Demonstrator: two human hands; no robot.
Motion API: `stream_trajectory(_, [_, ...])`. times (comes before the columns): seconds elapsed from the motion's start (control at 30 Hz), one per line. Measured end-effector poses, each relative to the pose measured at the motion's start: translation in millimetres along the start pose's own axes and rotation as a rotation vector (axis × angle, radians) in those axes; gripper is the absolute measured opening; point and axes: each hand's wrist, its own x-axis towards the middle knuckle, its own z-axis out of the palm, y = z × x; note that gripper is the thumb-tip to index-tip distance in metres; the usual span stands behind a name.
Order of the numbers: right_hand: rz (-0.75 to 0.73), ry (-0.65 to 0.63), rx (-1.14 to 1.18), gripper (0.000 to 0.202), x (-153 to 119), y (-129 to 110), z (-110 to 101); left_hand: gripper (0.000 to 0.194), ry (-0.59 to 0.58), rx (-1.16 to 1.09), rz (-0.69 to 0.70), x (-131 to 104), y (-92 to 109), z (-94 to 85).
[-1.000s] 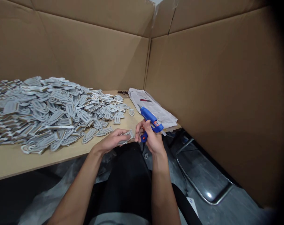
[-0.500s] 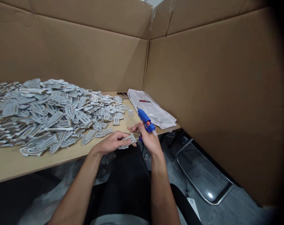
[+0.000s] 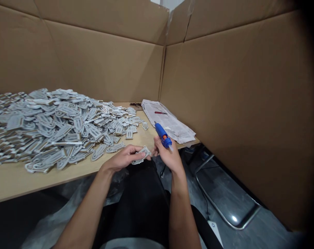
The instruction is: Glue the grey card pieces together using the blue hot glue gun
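Note:
Between the thumb and fingers of my left hand (image 3: 124, 157) is a flat grey-white slotted piece (image 3: 141, 155), pointed at one end, held over my lap by the table edge. My right hand (image 3: 168, 154) is wrapped round a blue glue gun (image 3: 163, 135), its nozzle pointing up and away from me. The right fingertips are close to the outer end of the piece; whether they touch it I cannot tell. A large heap of similar pieces (image 3: 61, 121) covers the left of the wooden table (image 3: 94, 174).
Newspaper sheets (image 3: 169, 122) with a red pen-like tool (image 3: 160, 112) lie at the table's right end. Cardboard walls (image 3: 232, 83) enclose the back and right side. Below stand a metal-framed chair (image 3: 224, 193) and a white power strip (image 3: 215, 232).
My right hand and the glue gun have shifted slightly right and down, and the gun's tilt has changed a little. My left hand keeps the piece in nearly the same place.

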Motion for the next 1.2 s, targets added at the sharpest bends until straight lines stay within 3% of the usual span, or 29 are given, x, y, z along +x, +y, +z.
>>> stream_trajectory(0.1, [-0.030, 0.036, -0.013, 0.046, 1.3, -0.8, 4.0, 0.038, -0.037, 0.083, 0.012, -1.9, 3.8, -1.1])
stream_trajectory(0.3, [-0.036, -0.092, 0.212, 0.055, -1.7, -2.8, 13.3, 0.039, -0.057, 0.124, 0.002, -2.6, 8.0, 0.7])
stream_trajectory(0.4, [-0.045, -0.196, 0.278, 0.055, -5.0, -3.4, 8.8, 0.036, -0.001, 0.017, 0.002, 0.0, 3.9, 3.7])
stream_trajectory(0.5, [-0.012, -0.261, 0.173, 0.056, -6.4, -4.1, 0.2, 0.039, 0.129, -0.176, -0.026, 1.6, -2.1, 6.8])
stream_trajectory(0.6, [0.024, -0.142, 0.003, 0.052, -3.5, -1.0, -4.6, 0.043, 0.166, -0.230, -0.024, -0.7, -3.7, 7.6])
stream_trajectory(0.73, [-0.006, 0.042, -0.099, 0.045, 1.2, 5.1, 1.0, 0.044, -0.002, -0.022, 0.030, -5.9, 4.4, 5.2])
stream_trajectory(0.8, [-0.006, 0.050, -0.042, 0.046, 0.9, 5.6, 6.1, 0.044, -0.035, 0.049, 0.046, -6.1, 9.0, 5.6])
stream_trajectory(0.9, [-0.007, -0.065, 0.113, 0.050, -2.8, 2.5, 10.0, 0.043, -0.020, 0.056, 0.066, -3.3, 10.0, 10.8])
stream_trajectory(0.97, [-0.033, -0.171, 0.174, 0.053, -5.9, -1.1, 8.0, 0.045, 0.045, 0.003, 0.042, -1.4, 6.8, 14.7])
stream_trajectory(1.07, [-0.060, -0.239, 0.145, 0.052, -8.9, -5.4, -0.6, 0.050, 0.276, -0.076, -0.038, -3.9, 4.7, 8.2])
stream_trajectory(1.13, [-0.053, -0.201, 0.085, 0.050, -9.1, -5.9, -7.6, 0.050, 0.461, -0.018, -0.052, -11.8, 11.5, -12.0])
stream_trajectory(1.2, [-0.042, -0.142, 0.021, 0.049, -8.0, -4.2, -14.1, 0.045, 0.658, 0.121, -0.062, -25.0, 26.2, -46.1])
